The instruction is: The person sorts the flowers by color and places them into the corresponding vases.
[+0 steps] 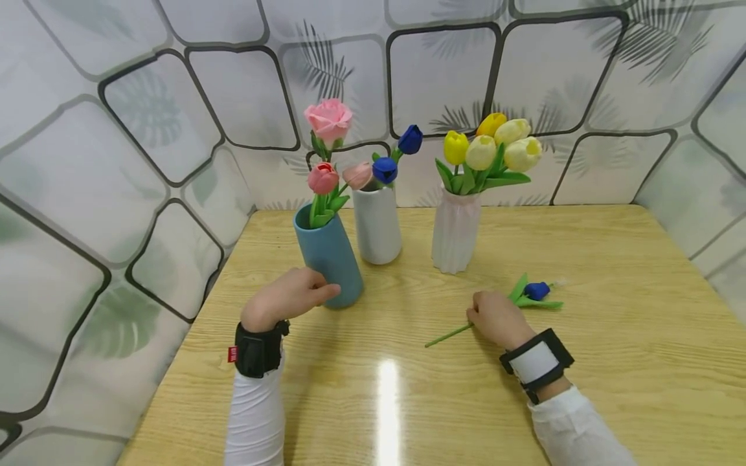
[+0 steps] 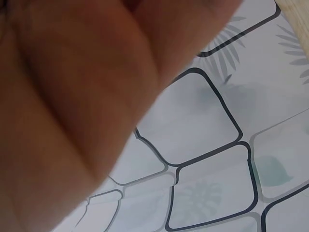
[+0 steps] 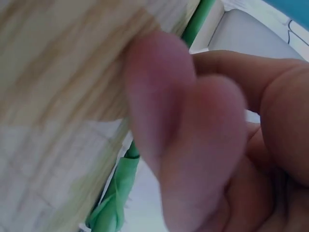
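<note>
My right hand (image 1: 498,317) pinches the green stem of a blue tulip (image 1: 537,290) low over the table. Its bloom and leaves lie to the right of my fingers, and the bare stem end points toward the lower left. In the right wrist view, the green stem (image 3: 115,198) passes behind my fingertips (image 3: 159,72). My left hand (image 1: 294,294) holds the lower left side of a blue vase (image 1: 335,259), thumb across its front and the other fingers mostly hidden. Pink flowers, a rose (image 1: 329,121) and a tulip (image 1: 323,178), stand in this vase, which leans left.
Behind the blue vase stands a white vase (image 1: 377,226) with blue tulips and a pale pink one. Right of it, a pinkish-white ribbed vase (image 1: 456,233) holds several yellow and cream tulips. Patterned wall covering (image 1: 443,77) borders the wooden table (image 1: 408,414) at the back and sides.
</note>
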Tool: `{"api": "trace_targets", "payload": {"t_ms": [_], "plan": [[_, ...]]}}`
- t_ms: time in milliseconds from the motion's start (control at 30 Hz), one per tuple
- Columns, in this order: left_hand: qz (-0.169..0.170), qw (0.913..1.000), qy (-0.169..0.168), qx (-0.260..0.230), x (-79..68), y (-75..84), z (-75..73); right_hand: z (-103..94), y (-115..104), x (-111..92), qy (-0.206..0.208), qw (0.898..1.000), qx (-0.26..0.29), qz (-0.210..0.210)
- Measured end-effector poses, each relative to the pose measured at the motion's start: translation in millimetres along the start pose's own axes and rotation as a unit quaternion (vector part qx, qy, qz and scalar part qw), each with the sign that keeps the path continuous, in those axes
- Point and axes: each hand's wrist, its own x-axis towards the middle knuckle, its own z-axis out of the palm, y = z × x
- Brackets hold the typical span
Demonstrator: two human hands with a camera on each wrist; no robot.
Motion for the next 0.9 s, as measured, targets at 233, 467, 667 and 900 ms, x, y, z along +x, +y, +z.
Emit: {"api": "trace_targets", "payload": {"t_ms": [233,467,667,900], "plan": [[0.001,1.0000,-0.003,0.003,3.4,0.4,2.9,-6.4,3.2,1.6,-0.034,0.999,0.030,0.027],[0.001,0.9999,-0.010,0.003,5.4,3.1,5.5,-11.1,6.5,0.3,-0.019,0.999,0.012,0.033],[0.001,0.9999,-0.011,0.009,8.0,2.9,6.9,-11.7,18.1,-3.3,-0.049,0.995,0.014,0.081],[0.015,0.9996,-0.013,0.020,9.7,5.2,8.2,-5.7,32.8,2.4,-0.071,0.982,0.145,0.098]]}}
